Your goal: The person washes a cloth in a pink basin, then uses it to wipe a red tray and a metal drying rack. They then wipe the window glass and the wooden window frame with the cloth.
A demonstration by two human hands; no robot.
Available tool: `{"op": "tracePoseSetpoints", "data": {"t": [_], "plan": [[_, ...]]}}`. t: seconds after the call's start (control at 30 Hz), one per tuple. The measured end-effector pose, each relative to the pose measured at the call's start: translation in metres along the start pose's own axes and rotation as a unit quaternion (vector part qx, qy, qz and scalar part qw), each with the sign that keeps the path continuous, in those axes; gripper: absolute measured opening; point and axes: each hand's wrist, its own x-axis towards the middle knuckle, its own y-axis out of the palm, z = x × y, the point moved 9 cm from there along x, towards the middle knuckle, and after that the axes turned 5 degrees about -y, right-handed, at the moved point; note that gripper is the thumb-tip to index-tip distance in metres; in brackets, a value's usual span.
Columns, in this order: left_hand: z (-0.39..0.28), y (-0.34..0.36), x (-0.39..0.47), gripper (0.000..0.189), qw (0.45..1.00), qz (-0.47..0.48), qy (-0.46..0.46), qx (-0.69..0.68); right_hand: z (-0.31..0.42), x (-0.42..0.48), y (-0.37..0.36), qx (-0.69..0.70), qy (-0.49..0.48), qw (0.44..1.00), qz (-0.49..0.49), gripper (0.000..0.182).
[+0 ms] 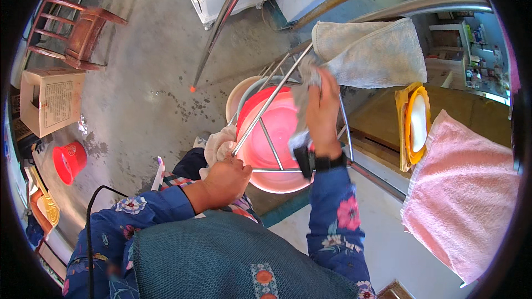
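A metal washbasin rack (266,110) stands before me with several basins in it, a pink basin (274,133) on top. My left hand (224,180) is closed around the near corner of the rack's bar. Against its fingers hangs a pale pink cloth (219,144); whether the hand also grips it is hard to see. On the right side of the rack, my right hand (324,112) holds a crumpled grey cloth (305,91), blurred by motion. Just beyond that hand, a folded grey towel (370,54) hangs over a rail.
A pink towel (461,199) and a yellow-framed mirror or dish (415,124) are at the right. A metal pole (222,25) slants above the floor. On the left are a wooden chair (81,33), a cardboard box (54,99) and a red bucket (70,162).
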Motion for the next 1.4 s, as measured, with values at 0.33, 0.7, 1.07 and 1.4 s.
{"op": "tracePoseSetpoints", "data": {"t": [0.33, 0.7, 1.07, 1.4], "plan": [[-0.002, 0.001, 0.001, 0.026, 0.998, -0.006, 0.015, 0.063, -0.043, -0.007, 0.063, -0.266, 0.136, 0.954, -0.013, 0.034], [0.005, -0.003, 0.0, 0.013, 0.999, -0.04, -0.013, 0.027, 0.077, -0.111, 0.087, -0.13, -0.064, 0.972, 0.184, 0.024], [0.006, 0.0, 0.005, 0.015, 0.998, -0.023, -0.004, 0.053, 0.064, -0.216, 0.021, -0.204, 0.057, 0.941, 0.262, 0.031], [0.007, -0.001, -0.001, 0.014, 0.997, -0.04, -0.008, 0.062, -0.041, -0.184, -0.15, -0.171, 0.185, 0.96, -0.12, 0.034]]}}
